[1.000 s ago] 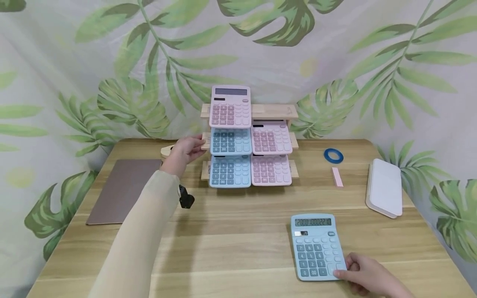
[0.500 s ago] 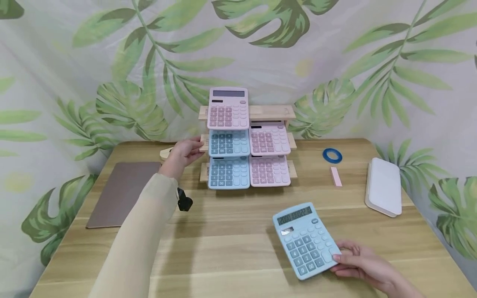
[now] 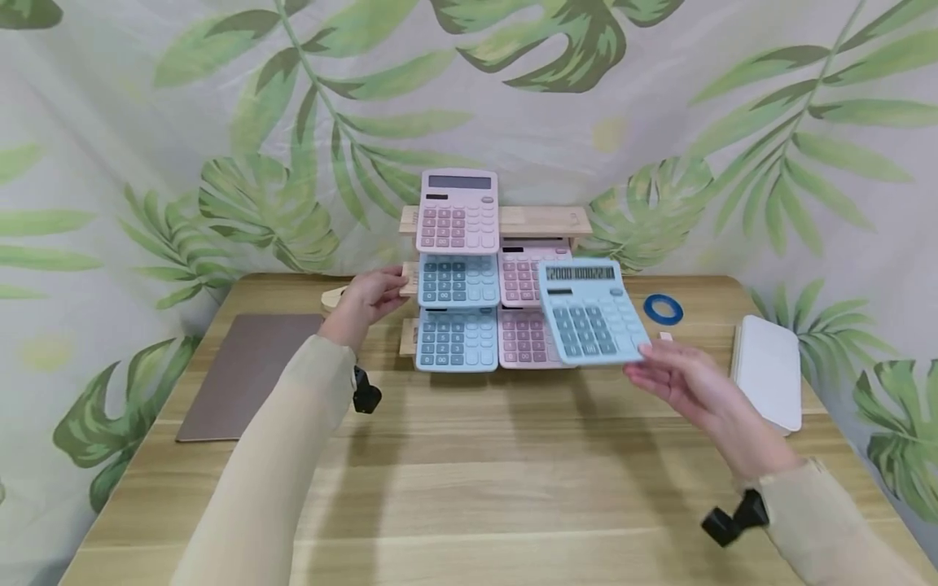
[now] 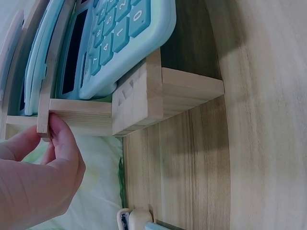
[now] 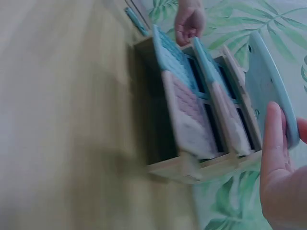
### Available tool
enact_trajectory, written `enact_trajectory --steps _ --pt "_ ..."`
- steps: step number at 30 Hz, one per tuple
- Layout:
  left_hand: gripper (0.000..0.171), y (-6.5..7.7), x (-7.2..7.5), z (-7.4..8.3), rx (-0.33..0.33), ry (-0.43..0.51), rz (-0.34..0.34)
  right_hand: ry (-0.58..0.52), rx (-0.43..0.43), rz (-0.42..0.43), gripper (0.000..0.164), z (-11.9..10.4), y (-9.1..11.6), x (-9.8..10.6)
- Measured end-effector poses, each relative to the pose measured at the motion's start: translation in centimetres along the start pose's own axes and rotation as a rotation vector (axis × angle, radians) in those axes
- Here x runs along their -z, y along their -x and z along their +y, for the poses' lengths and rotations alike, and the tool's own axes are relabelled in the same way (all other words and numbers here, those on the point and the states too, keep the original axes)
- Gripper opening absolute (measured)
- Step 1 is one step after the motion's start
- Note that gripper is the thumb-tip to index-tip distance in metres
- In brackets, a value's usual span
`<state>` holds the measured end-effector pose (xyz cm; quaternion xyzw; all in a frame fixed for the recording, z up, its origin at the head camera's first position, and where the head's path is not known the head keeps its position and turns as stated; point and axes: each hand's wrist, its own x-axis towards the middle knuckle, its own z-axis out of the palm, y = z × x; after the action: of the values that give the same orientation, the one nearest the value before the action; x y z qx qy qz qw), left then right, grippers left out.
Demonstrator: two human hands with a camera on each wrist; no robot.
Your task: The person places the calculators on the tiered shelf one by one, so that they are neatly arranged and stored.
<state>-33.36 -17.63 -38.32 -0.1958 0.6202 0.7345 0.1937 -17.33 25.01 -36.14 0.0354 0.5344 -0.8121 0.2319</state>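
My right hand (image 3: pixel 681 382) holds a blue calculator (image 3: pixel 592 313) by its lower right corner, thumb on the front and fingers behind. It is raised off the table and overlaps the right side of the rack in the head view. A tiered wooden rack (image 3: pixel 542 218) carries a pink calculator (image 3: pixel 459 213) at the top left, two blue calculators (image 3: pixel 458 342) below it and two pink ones (image 3: pixel 523 338) on the right. At the rack's left side, my left hand (image 3: pixel 366 301) pinches the end of the middle wooden slat (image 4: pixel 44 115) between thumb and fingers.
A brown flat board (image 3: pixel 249 374) lies at the left, with a cream stapler-like object (image 3: pixel 332 298) behind it. To the right are a blue tape ring (image 3: pixel 663 309), a partly hidden pink strip (image 3: pixel 665 336) and a white case (image 3: pixel 767 370). A leaf-patterned cloth (image 3: pixel 659 98) hangs behind.
My right hand has lifted the blue calculator from the front right of the table and carried it up and forward toward the rack. The left hand stays at the slat.
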Motion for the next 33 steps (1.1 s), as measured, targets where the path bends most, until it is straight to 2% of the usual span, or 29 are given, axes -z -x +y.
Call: enact_trajectory --steps 8,15,21,24,33 --pt "0.052 0.2 -0.1 -0.1 0.013 -0.019 0.010 -0.055 0.027 0.114 0.006 -3.5 -5.9 -2.5" --pt "0.051 0.1 -0.3 -0.3 0.002 -0.032 0.020 -0.120 0.014 0.171 0.013 -4.9 -9.7 -4.2" --pt "0.050 -0.1 -0.6 -0.9 0.008 -0.005 0.011 -0.107 0.035 0.194 0.011 -5.4 -11.3 -4.6" --pt "0.050 -0.1 -0.6 -1.1 0.014 0.012 0.013 -0.082 0.038 0.233 0.011 -5.3 -11.7 -4.7" --pt "0.050 0.2 -0.9 -1.0 0.004 0.025 -0.007 -0.124 0.018 0.331 0.013 -5.4 -13.2 -4.3"
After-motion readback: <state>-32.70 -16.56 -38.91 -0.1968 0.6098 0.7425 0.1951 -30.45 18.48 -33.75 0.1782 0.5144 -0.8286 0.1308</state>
